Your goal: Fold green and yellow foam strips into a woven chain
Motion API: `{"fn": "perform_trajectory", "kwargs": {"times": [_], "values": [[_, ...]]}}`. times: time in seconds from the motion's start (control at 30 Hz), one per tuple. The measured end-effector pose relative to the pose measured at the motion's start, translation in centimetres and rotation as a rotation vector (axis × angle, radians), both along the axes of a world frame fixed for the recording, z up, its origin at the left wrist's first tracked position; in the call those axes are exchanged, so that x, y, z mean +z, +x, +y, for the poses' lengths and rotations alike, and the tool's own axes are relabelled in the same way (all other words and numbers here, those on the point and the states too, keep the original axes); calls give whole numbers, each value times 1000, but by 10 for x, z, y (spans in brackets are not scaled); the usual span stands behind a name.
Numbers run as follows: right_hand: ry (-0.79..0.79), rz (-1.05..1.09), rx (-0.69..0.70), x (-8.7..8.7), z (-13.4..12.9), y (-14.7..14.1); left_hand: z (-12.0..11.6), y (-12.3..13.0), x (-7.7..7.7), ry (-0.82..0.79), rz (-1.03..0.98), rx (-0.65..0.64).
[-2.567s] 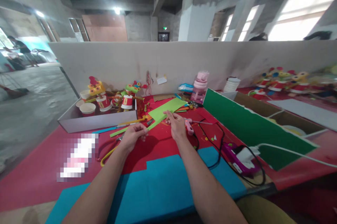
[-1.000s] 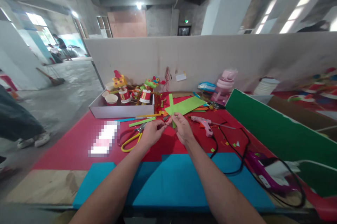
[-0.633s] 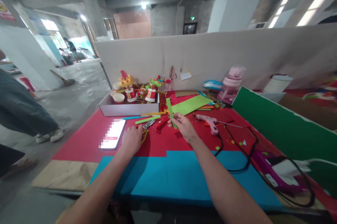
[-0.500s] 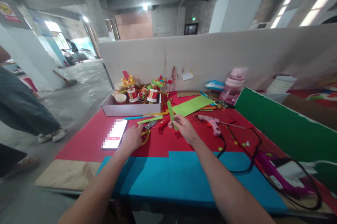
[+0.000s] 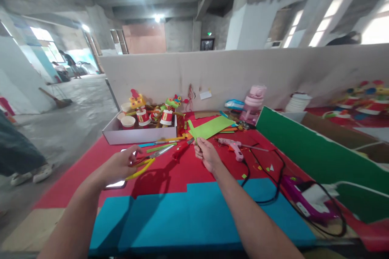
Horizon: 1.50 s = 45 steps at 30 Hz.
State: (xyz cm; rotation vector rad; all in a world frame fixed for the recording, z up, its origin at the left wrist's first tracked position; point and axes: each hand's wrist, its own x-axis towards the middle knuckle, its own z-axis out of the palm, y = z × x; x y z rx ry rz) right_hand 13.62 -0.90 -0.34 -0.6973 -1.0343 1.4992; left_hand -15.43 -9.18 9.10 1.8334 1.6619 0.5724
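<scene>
My left hand (image 5: 120, 163) is closed on the yellow-handled scissors (image 5: 141, 168), raised above the red table cover (image 5: 146, 186), their blades pointing right. Beneath it a phone (image 5: 115, 185) is mostly hidden. My right hand (image 5: 206, 153) pinches a narrow green paper strip (image 5: 192, 129), which stands up from the fingers. Behind that hand lies a larger green sheet (image 5: 214, 126). Another green strip (image 5: 161, 148) rests beyond the scissors' blades. Between my hands is a red-handled tool (image 5: 181, 149).
A white box (image 5: 139, 135) with paper-cup figures stands at the back left. A pink glue gun (image 5: 232, 145) with a black cable, a purple power strip (image 5: 308, 202) and a green panel (image 5: 304, 157) are on the right. Blue sheets (image 5: 161, 218) cover the front.
My left hand has picked up the scissors from the table and moved left. My right hand still holds the strip, its fingers now more curled. The view has turned slightly right.
</scene>
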Motion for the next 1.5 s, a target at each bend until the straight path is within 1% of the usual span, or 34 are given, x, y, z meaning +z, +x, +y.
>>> {"fn": "perform_trajectory", "kwargs": {"times": [0.07,0.1,0.2,0.23,0.3,0.4,0.47,0.63,0.73,0.93,1.13,1.37,1.5], "values": [[-32,49,20,1,1,2,0,-1,2,-65,-262,10],[-43,65,25,1,1,3,-1,3,2,-79,-394,17],[-56,99,33,2,2,3,-5,27,-4,-86,-738,-31],[-58,106,37,2,1,3,-8,38,-7,-131,-804,-109],[-62,106,45,3,0,3,-12,59,-15,-167,-923,-230],[-55,71,45,6,-3,2,-20,82,-22,-255,-1064,-315],[-43,47,45,7,-5,2,-24,90,-24,-323,-1132,-323],[-23,1,49,10,-7,3,-27,95,-21,-461,-1164,-340],[-13,-20,40,11,-7,3,-26,96,-21,-491,-1150,-355],[-3,-42,13,9,-7,2,-25,97,-24,-498,-1146,-358],[-1,-58,19,7,-5,2,-25,96,-25,-499,-1150,-347],[-9,-42,-15,5,-3,2,-24,95,-28,-498,-1172,-392],[-15,-36,2,4,-2,3,-25,95,-26,-496,-1171,-368]]}}
